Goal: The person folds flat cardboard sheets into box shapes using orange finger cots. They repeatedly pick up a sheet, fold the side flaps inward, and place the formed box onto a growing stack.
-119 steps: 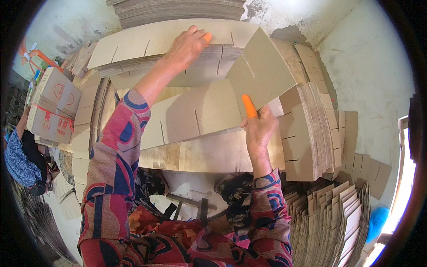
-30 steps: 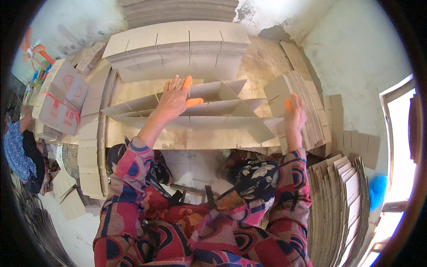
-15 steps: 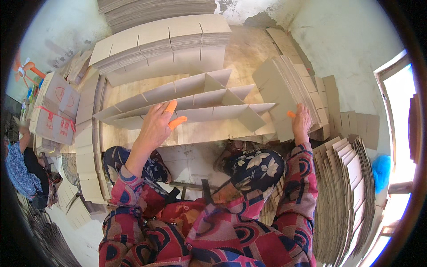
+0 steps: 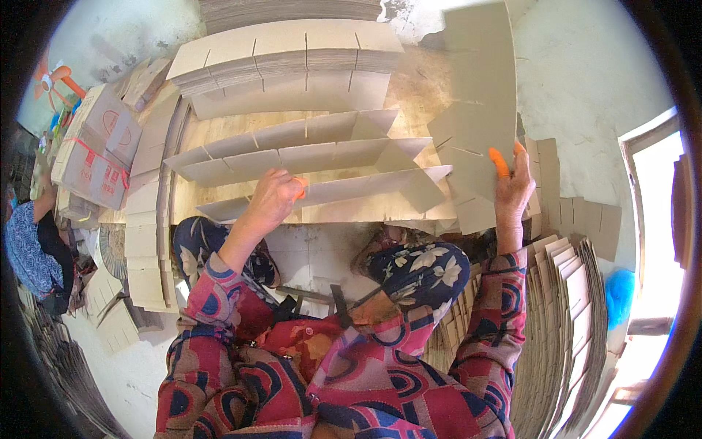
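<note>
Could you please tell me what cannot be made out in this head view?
- Left hand: its fingertips are hidden behind the slotted cardboard strips.
- Right hand: its palm is hidden by the raised cardboard sheet that it grips.
- Cardboard stack: cut off by the fisheye rim.

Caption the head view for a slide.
Left hand steadies slotted cardboard strips; right hand lifts a slotted divider beside them.

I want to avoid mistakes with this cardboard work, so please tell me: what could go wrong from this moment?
1. The right hand lifts a slotted cardboard piece by its lower edge only; it might bend or slip.
2. The left hand steadies just the nearest standing strip; the other upright strips could tip or shift out of line.
3. Slots may miss the strips and tear.
</note>
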`<state>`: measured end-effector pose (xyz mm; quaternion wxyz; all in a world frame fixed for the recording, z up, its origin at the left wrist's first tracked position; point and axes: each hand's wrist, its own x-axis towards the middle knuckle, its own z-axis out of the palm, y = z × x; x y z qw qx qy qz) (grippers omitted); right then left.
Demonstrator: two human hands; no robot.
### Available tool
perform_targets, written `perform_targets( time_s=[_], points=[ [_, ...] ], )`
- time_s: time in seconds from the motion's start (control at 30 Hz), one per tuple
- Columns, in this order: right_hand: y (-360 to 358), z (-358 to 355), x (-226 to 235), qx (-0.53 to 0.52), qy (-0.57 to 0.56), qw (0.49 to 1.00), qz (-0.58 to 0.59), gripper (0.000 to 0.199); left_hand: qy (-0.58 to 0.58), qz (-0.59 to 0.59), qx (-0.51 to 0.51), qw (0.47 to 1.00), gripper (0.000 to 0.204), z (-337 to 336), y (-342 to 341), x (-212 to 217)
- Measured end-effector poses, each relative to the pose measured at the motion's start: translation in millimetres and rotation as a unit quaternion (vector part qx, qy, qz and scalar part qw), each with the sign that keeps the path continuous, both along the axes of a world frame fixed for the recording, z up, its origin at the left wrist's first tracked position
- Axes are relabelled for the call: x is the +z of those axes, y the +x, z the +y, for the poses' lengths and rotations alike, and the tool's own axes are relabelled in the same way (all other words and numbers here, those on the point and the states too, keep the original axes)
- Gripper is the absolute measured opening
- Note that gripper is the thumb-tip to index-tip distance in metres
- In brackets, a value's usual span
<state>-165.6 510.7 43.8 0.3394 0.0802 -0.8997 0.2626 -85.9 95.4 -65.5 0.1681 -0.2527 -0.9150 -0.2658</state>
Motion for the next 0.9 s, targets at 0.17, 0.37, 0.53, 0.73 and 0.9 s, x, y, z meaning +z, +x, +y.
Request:
perform_targets(
  time_s=[0.17, 0.37, 0.53, 0.73, 0.9],
  points=[
    [18.9, -74.3, 18.7, 0.162, -0.001, 0.978, -0.131, 0.059, 0.038, 0.018, 0.029, 0.999, 0.027, 10.1, 6.1, -2.2],
    [15.7, -105.5, -1.6, 0.236, -0.010, 0.960, -0.153, 0.066, 0.035, 0.020, 0.021, 0.999, 0.027, 15.5, 5.6, -6.0],
    [9.4, -112.7, -16.8, 0.250, 0.023, 0.958, -0.140, 0.065, 0.048, 0.016, 0.024, 0.998, 0.020, 19.7, 4.2, -7.1],
    [8.3, -120.1, -16.2, 0.282, -0.030, 0.943, -0.173, 0.064, 0.040, 0.025, 0.026, 0.999, 0.016, 19.0, 3.2, -8.7],
    [10.3, -127.5, -22.3, 0.267, 0.019, 0.938, -0.221, 0.069, 0.032, 0.010, 0.025, 0.999, 0.018, 18.3, 2.7, -7.0]
  ],
)
